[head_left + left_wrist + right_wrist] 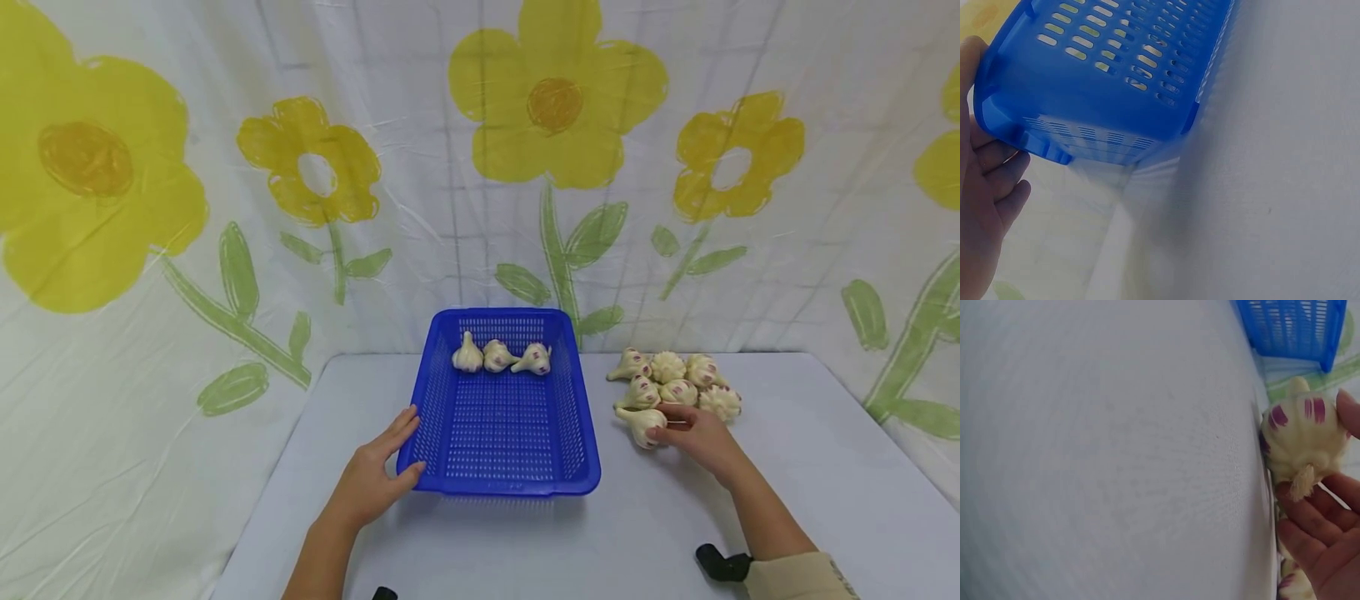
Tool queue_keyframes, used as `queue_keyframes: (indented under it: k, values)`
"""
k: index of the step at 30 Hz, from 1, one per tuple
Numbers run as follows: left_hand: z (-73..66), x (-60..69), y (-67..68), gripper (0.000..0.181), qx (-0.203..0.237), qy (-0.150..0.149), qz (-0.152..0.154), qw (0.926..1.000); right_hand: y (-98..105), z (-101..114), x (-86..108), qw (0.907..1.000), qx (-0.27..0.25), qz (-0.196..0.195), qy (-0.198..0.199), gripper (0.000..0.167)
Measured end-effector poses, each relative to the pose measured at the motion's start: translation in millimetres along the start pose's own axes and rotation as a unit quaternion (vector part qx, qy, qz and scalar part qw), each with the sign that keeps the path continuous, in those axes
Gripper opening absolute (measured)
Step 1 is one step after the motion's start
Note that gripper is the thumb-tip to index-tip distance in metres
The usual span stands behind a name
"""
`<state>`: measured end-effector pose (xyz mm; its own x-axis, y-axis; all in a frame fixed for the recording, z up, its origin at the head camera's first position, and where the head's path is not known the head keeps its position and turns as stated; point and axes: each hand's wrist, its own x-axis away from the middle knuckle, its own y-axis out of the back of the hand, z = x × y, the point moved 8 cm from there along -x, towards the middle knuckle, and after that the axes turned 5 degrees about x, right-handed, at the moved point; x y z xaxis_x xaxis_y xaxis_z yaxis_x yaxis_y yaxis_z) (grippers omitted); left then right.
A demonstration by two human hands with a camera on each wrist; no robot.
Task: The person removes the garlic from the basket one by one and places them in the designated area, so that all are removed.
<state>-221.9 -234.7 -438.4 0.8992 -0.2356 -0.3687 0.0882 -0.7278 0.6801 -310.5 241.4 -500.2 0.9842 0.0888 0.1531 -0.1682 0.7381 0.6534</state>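
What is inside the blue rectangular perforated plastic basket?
Three cream-white rounded garlic bulbs lie in a row near the far end of the basket. The perforated floor directly beneath them is covered.

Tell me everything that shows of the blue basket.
The blue basket is rectangular with rounded corners, and looks like molded plastic. A smooth, flared rim runs round the top; slots pierce its walls, and the floor is a grid of small openings. It sits upright on the white table. Three garlic bulbs lie in a row inside, near the far wall, leaving the nearer floor bare. The person's left hand touches the rim around its near left corner.
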Motion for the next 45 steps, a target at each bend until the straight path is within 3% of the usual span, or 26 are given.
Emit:
queue_keyframes:
  k: [45]
  values:
    - [4.8, 0.6, -0.6, 0.065, -0.007, 0.009, -0.006, 0.9999, 4.6, -1.3, -5.8, 0.9986, 0.038, -0.036, 0.004, 0.077]
